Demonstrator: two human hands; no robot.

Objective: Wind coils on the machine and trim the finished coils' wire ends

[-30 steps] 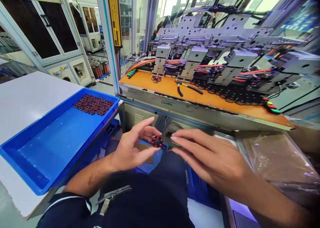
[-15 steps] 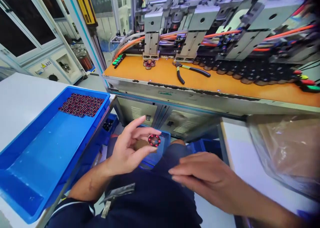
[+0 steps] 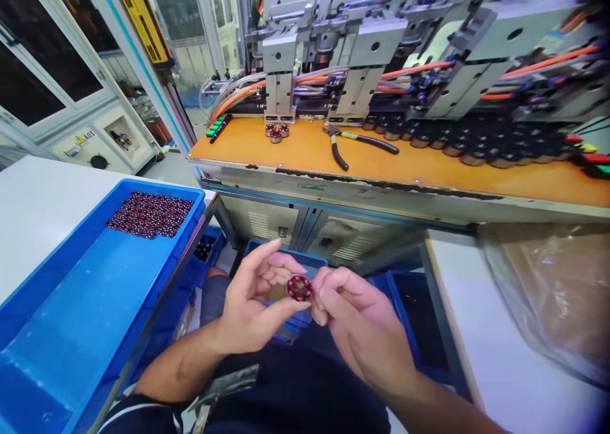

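Observation:
Between the thumb and fingers of my left hand (image 3: 255, 297) is a small round ring-shaped part (image 3: 299, 288), dark with red dots around its face. My right hand (image 3: 362, 313) is right beside it, thumb and fingers pinched together at the ring's right edge. Whatever those right fingertips may hold is hidden or too small to name. Many similar red-dotted parts (image 3: 150, 213) lie packed at the far end of a blue tray (image 3: 90, 281) to the left.
Across the front, an orange worktop (image 3: 305, 151) carries pliers (image 3: 359, 140), a few red-dotted rings (image 3: 276, 133), green-and-black markers (image 3: 218, 129) and a row of dark cylindrical parts (image 3: 457, 143). Machine heads (image 3: 376, 43) stand behind. A plastic-wrapped package (image 3: 548, 288) rests on the right table.
My right hand has come left and up to the ring, its fingers now pinched at the ring's edge. My left hand still holds the ring. The camera view has shifted slightly.

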